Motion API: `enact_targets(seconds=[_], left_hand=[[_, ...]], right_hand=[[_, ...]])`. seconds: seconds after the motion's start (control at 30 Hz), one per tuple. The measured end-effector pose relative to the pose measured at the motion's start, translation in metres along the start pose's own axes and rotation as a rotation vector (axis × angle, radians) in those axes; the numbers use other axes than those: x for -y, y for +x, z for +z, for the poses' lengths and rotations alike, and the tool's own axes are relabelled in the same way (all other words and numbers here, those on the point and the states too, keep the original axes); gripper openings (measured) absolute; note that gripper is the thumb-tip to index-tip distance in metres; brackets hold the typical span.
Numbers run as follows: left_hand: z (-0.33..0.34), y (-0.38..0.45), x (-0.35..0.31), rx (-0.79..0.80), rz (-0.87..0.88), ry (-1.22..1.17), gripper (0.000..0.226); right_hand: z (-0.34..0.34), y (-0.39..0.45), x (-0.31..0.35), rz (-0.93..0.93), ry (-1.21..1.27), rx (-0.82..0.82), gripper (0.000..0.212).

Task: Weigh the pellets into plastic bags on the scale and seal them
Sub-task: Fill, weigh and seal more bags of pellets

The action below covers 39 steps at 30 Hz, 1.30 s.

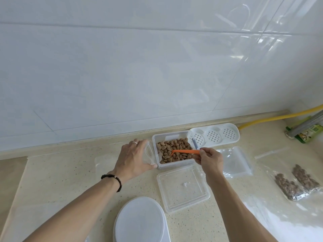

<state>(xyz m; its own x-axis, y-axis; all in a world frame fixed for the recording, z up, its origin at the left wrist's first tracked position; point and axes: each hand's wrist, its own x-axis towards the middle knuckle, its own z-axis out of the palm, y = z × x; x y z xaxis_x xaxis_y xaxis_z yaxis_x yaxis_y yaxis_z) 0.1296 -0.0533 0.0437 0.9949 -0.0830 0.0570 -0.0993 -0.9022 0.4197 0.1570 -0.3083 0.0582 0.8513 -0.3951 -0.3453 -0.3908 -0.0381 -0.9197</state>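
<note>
A clear box (156, 139) of brown pellets (176, 148) stands near the wall. My right hand (208, 158) pinches the handle of an orange scoop (185, 151) whose tip lies in the pellets. My left hand (133, 158) holds an open clear plastic bag (149, 153) just left of the box, thumb below and fingers above its mouth. The white scale (139, 222) with a round platform sits at the near edge. Two filled bags of pellets (295, 182) lie on the right.
The box's clear lid (183, 187) lies in front of it. A white perforated tray (215, 136) stands behind right, with empty clear bags (236, 161) beside it. A yellow hose (279, 117) and a green packet (310, 133) are at the far right.
</note>
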Motion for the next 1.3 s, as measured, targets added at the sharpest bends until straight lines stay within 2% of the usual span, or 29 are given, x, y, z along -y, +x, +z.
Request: enact_targets(seconds=[0.2,0.43,0.6,0.7,0.8,0.87,0.93,1.03,1.17,1.3], left_hand=[[-0.002,0.013,-0.014,-0.011,-0.018,0.005,0.096],[0.003,0.027,-0.032,-0.025,-0.02,0.06,0.09],[0.006,0.033,-0.043,-0.022,-0.036,0.046,0.091],[0.005,0.035,-0.049,-0.03,-0.059,0.002,0.086],[0.004,0.035,-0.054,-0.017,-0.082,-0.115,0.079],[0.004,0.034,-0.056,0.002,-0.114,-0.2,0.084],[0.006,0.033,-0.053,0.012,-0.153,-0.252,0.094],[0.007,0.032,-0.049,0.006,-0.184,-0.273,0.098],[0.006,0.03,-0.044,-0.014,-0.2,-0.238,0.098],[0.004,0.022,-0.032,-0.033,-0.198,-0.19,0.097]], right_hand=[[-0.021,-0.002,0.005,0.003,0.068,-0.039,0.011],[-0.042,-0.006,0.033,-0.059,0.107,-0.06,0.012],[-0.045,-0.014,0.053,-0.131,0.12,-0.012,0.012],[-0.037,-0.025,0.064,-0.269,0.007,0.067,0.012],[-0.025,-0.04,0.065,-0.556,-0.226,0.185,0.026],[-0.018,-0.049,0.062,-0.73,-0.352,0.182,0.023],[-0.016,-0.051,0.062,-0.804,-0.361,0.13,0.017],[-0.018,-0.05,0.066,-0.807,-0.3,0.065,0.017],[-0.023,-0.037,0.06,-0.661,-0.205,-0.077,0.018],[-0.029,-0.016,0.037,-0.495,-0.375,-0.172,0.016]])
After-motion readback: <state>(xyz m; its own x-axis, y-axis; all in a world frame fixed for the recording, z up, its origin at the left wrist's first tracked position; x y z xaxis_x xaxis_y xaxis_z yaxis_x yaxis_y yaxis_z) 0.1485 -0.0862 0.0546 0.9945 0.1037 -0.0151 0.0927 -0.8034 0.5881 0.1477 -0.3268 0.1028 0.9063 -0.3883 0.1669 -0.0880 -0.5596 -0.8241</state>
